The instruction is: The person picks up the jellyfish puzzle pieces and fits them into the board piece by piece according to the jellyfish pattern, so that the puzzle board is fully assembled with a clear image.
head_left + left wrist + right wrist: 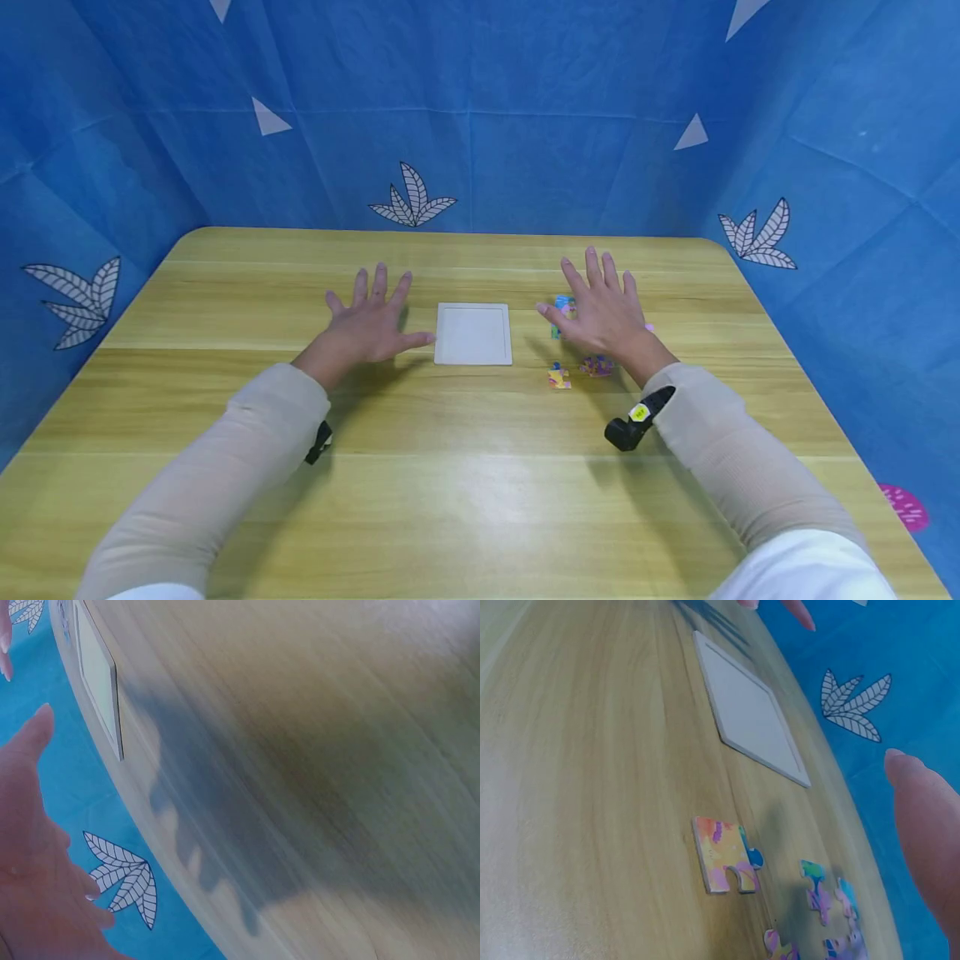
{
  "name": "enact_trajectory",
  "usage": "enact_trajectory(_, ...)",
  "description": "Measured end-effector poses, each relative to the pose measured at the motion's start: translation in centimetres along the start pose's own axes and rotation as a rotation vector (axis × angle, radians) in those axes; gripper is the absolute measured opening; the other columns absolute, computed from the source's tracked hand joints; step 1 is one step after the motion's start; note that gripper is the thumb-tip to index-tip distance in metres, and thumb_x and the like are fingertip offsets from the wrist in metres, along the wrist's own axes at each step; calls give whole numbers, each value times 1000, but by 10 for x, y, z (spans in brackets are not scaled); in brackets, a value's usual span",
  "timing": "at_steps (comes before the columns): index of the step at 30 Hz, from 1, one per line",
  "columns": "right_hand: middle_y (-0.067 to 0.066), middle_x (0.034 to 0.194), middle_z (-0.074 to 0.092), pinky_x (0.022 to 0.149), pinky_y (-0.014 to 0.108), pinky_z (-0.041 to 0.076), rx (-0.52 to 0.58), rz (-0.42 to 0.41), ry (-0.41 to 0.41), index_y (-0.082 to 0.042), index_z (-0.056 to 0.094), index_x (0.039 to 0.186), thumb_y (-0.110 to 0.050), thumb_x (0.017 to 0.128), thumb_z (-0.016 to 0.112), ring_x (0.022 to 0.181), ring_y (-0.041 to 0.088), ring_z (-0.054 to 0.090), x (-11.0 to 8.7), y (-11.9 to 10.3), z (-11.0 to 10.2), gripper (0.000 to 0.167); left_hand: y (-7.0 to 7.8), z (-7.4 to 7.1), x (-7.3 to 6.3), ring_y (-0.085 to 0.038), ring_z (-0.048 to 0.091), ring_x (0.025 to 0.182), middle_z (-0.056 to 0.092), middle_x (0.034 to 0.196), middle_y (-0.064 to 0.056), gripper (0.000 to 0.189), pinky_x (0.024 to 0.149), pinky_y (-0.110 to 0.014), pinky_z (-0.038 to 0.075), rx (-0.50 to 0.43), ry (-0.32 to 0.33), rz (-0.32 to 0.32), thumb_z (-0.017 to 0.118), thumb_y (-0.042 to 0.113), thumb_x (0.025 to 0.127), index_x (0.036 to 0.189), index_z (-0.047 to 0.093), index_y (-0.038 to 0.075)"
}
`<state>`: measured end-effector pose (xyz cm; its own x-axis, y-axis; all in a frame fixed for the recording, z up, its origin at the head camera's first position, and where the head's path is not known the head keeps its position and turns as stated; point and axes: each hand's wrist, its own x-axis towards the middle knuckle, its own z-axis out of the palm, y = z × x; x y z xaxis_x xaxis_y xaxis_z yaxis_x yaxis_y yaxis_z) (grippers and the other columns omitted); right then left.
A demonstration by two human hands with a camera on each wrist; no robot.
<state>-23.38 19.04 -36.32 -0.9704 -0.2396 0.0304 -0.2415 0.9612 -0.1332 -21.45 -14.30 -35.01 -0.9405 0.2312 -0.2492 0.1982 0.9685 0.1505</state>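
Observation:
Both hands hover over the wooden table with fingers spread and nothing held. My left hand (365, 325) is left of a white square puzzle frame (473, 334), its thumb reaching toward the frame's left edge. To the frame's right, my right hand (603, 312) hangs above several colourful jigsaw pieces and partly covers them in the head view. One yellow-orange piece (726, 855) lies apart, nearest the frame in the right wrist view. A purple piece (597, 366) sits under the right wrist, and a blue-green piece (557, 327) shows beside the right thumb.
The light wooden table (480, 492) has rounded far corners. A blue cloth (480, 75) with white leaf prints and triangles hangs behind it and along both sides. A black wrist camera (630, 425) is strapped on the right sleeve.

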Motion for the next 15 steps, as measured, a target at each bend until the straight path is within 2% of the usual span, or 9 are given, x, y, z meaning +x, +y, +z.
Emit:
enact_trajectory(9,15,158,-8,110,63,0,13,10,-5,-21,9,153,-78,85,21,144,37,-8,-1,2,-2,90,3,-1,-4,-44,-13,141,-14,156,-20,102,97,-77,-4,4,-21,8,45,75,81,153,-5,22)
enact_trajectory(15,19,158,-4,109,64,5,83,20,-15,-15,18,152,-66,91,33,143,41,-1,-4,5,0,81,13,4,-9,-45,-8,142,-10,156,-21,103,99,-76,2,4,-110,65,49,75,79,153,1,23)
